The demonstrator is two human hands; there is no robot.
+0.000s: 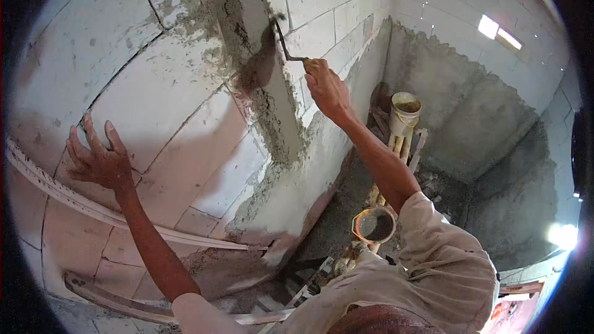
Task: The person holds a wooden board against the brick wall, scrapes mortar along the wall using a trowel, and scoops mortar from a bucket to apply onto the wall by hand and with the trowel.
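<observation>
My right hand (328,89) grips the handle of a trowel (284,44) with a thin bent neck. Its blade is edge-on and dark against a strip of wet grey mortar (283,114) that runs down the block wall (167,86); whether the blade touches the mortar is hard to tell. Rough, ragged mortar borders the strip on its left. Further left, my left hand (102,159) has its fingers spread against or just in front of the pale blocks, holding nothing.
A bucket (405,128) stands on bamboo poles (401,147) to the right. Nearer to me is another bucket (374,225) with grey contents. A long pale strip (124,215) crosses the lower left wall. Part-plastered walls (451,99) close off the right side, with small bright openings (489,26).
</observation>
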